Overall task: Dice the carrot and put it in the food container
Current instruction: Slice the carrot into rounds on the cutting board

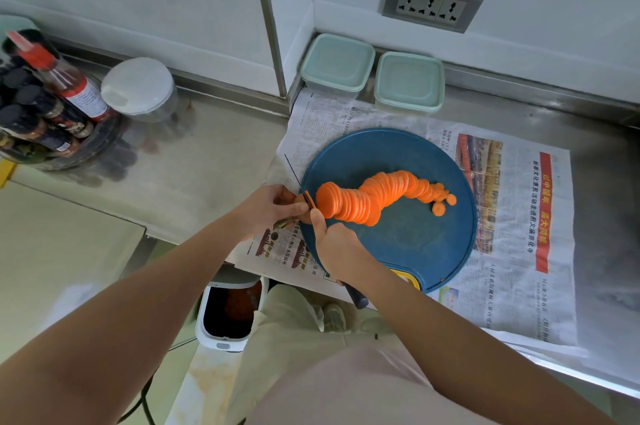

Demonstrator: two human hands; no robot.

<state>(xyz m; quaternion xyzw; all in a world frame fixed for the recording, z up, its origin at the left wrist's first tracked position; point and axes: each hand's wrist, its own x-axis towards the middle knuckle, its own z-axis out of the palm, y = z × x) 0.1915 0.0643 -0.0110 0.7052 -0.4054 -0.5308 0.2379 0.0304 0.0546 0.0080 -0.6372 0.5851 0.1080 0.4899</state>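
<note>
A row of thin round carrot slices (377, 197) leans across the round blue cutting board (415, 244); two small slices lie loose at its right end. My left hand (273, 208) pinches the last stub of carrot at the board's left edge. My right hand (334, 244) grips a knife (304, 194) whose thin blade stands edge-on between the stub and the slices; its dark handle end shows below my wrist. Two lidded pale green food containers (337, 66) (409, 83) sit against the back wall behind the board.
Newspaper (519, 251) covers the steel counter under the board. A spice rack with bottles (45, 102) and a lidded round jar (140, 88) stand at left. A wall socket (433, 3) is above the containers. An open white bin (232, 310) sits on the floor below the counter edge.
</note>
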